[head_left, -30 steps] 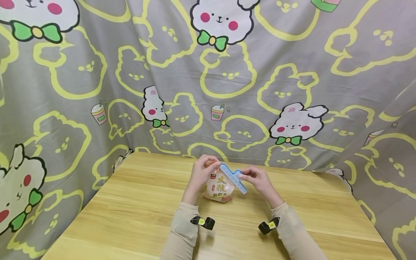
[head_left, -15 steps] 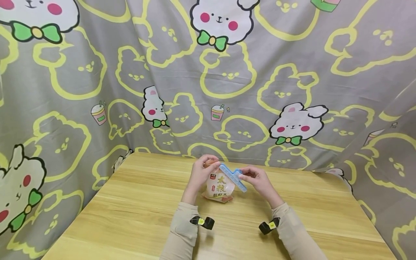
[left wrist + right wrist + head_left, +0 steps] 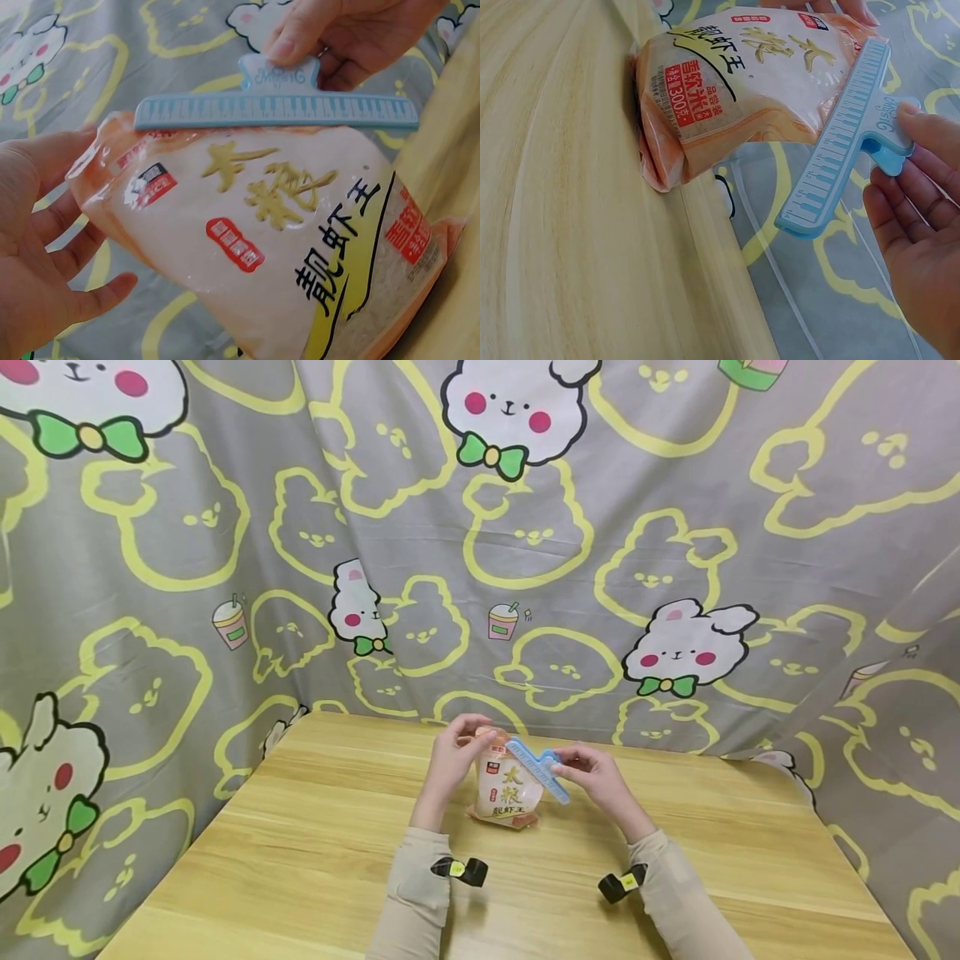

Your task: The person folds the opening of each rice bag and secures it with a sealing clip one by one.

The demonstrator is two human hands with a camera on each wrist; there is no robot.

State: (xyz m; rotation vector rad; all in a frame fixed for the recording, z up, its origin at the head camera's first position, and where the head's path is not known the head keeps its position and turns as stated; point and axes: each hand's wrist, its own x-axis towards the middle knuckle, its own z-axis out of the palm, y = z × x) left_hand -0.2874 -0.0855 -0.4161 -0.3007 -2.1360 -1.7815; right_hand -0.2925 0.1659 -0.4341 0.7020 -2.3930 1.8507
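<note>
A plastic bag of rice [image 3: 508, 789] with gold and black characters stands on the table, its orange top folded or gathered. A blue bag clip [image 3: 538, 770] with a piano-key print lies slantwise across the bag's upper right edge. My right hand [image 3: 596, 777] pinches the clip's handle between thumb and fingers, clearest in the right wrist view [image 3: 922, 202]. At the bag's upper left corner is my left hand [image 3: 453, 764]. In the left wrist view, that hand's [image 3: 37, 247] fingers are spread and loose, one touching or just beside the orange corner; exact contact is unclear.
The wooden table [image 3: 300, 860] reaches back to a grey curtain [image 3: 420, 552] with rabbit prints. Black cameras sit on both sleeved wrists, the left camera [image 3: 468, 872] and the right camera [image 3: 617, 887].
My left hand has loosened and shifted slightly left, uncovering more of the bag's orange top. My right hand keeps holding the clip in nearly the same place.
</note>
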